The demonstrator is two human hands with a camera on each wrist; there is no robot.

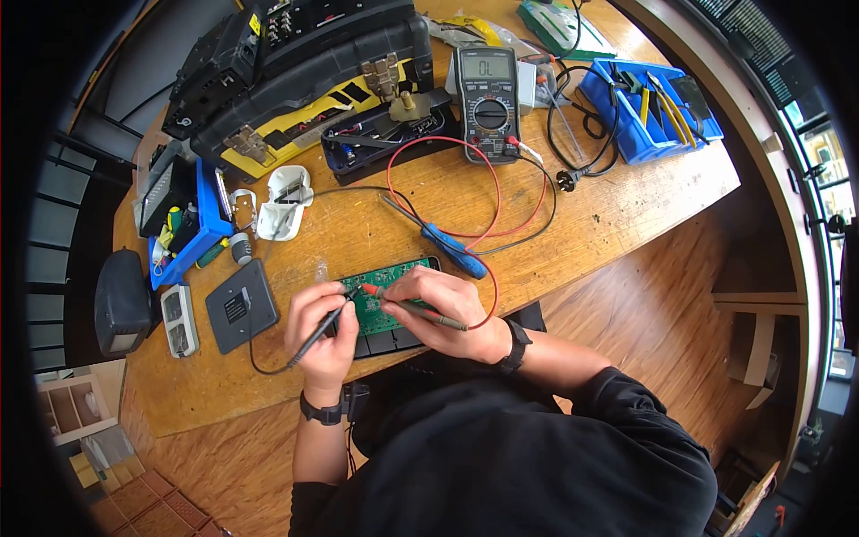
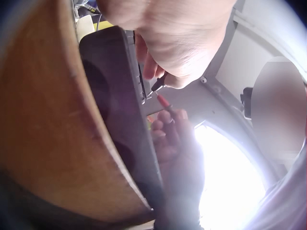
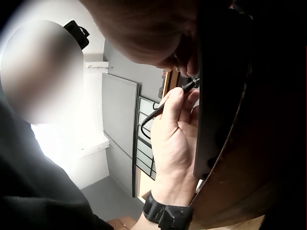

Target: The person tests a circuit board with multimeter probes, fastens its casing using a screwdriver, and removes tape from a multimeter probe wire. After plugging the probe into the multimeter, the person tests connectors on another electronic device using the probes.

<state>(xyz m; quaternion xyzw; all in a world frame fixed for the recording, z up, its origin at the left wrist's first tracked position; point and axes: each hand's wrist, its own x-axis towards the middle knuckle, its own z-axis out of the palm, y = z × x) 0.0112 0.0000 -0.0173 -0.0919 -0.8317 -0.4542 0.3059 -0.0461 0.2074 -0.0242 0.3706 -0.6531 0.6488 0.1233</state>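
A green circuit board (image 1: 383, 311) in a dark casing lies at the table's front edge. My left hand (image 1: 324, 336) pinches a black test probe (image 1: 313, 338), its tip down at the board's upper left. From the other side, my right hand (image 1: 438, 309) grips a red test probe (image 1: 374, 291), with its tip close beside the black one. In the left wrist view both probe tips meet near the edge of the dark casing (image 2: 115, 110). Behind them stands a multimeter (image 1: 490, 103) whose display reads OL, with red and black leads running from it.
A blue-handled screwdriver (image 1: 454, 251) lies behind my right hand, crossed by the red lead. A black-and-yellow toolbox (image 1: 304, 107) takes up the back left. Blue bins (image 1: 649, 143) with pliers stand back right. A dark square plate (image 1: 242, 306) lies left of my left hand.
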